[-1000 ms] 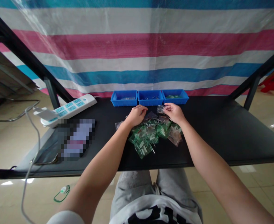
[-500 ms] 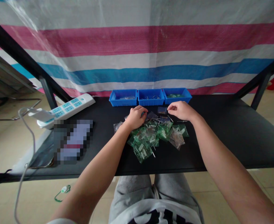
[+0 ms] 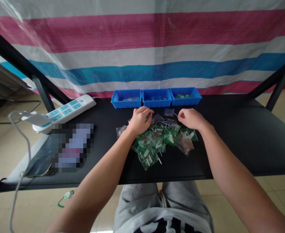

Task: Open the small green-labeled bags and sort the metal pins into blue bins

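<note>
A pile of small green and clear plastic bags (image 3: 148, 157) lies on the black table, with loose thin metal pins (image 3: 160, 160) among them. At the pile's back left, my left hand (image 3: 140, 120) is closed, fingers curled; what lies between thumb and fingers is too small to make out. My right hand (image 3: 191, 118) pinches a thin, silvery pin (image 3: 176, 114) between thumb and fingertips, just behind the pile's right side. Left of that pin, a small dark bag (image 3: 169, 112) with thin pieces inside lies flat on the table.
Three blue bins stand in a row at the back: the left bin (image 3: 126, 104) with clear bags, the middle bin (image 3: 156, 103) with loose pins, the right bin (image 3: 186, 101) with green bags. A white power strip (image 3: 67, 111) and a blurred-out item (image 3: 75, 145) lie to the left.
My right hand has shifted slightly right and down, and a pin now shows at its fingertips. My left hand stays almost in place. The camera view has moved a little.
</note>
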The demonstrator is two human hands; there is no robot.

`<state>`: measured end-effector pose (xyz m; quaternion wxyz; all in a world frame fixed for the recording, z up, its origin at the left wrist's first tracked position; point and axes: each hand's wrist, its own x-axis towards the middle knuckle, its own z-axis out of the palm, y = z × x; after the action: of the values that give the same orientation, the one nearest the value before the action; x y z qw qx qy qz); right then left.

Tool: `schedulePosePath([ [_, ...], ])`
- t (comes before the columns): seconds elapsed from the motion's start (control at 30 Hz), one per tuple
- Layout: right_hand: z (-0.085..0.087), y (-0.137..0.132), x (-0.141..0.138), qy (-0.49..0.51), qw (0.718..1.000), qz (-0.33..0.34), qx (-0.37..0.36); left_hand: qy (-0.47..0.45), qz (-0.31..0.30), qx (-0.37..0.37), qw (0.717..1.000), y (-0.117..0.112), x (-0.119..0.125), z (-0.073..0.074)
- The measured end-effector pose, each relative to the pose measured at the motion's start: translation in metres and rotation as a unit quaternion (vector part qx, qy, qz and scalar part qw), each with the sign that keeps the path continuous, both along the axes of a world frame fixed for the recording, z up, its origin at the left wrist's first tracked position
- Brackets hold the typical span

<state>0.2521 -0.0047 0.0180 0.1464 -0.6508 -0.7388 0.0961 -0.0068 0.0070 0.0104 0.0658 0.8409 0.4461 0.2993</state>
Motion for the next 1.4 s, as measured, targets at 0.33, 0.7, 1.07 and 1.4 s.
schedulePosePath([
  [0.33, 0.001, -0.02, -0.047, 0.237, 0.949, 0.183, 0.103, 0.024, -0.08, -0.021, 0.996, -0.012, 0.005, 0.012],
  [0.7, -0.003, -0.022, -0.05, 0.342, 0.93, 0.097, 0.092, 0.023, -0.101, -0.037, 0.994, -0.013, 0.01, 0.006],
  [1.07, -0.001, -0.022, -0.049, 0.325, 0.937, 0.12, 0.05, -0.023, -0.058, -0.019, 0.998, -0.011, 0.009, 0.004],
  [1.4, -0.005, -0.02, -0.05, 0.343, 0.928, 0.122, 0.079, -0.02, -0.08, -0.031, 0.996, -0.012, 0.01, 0.008],
])
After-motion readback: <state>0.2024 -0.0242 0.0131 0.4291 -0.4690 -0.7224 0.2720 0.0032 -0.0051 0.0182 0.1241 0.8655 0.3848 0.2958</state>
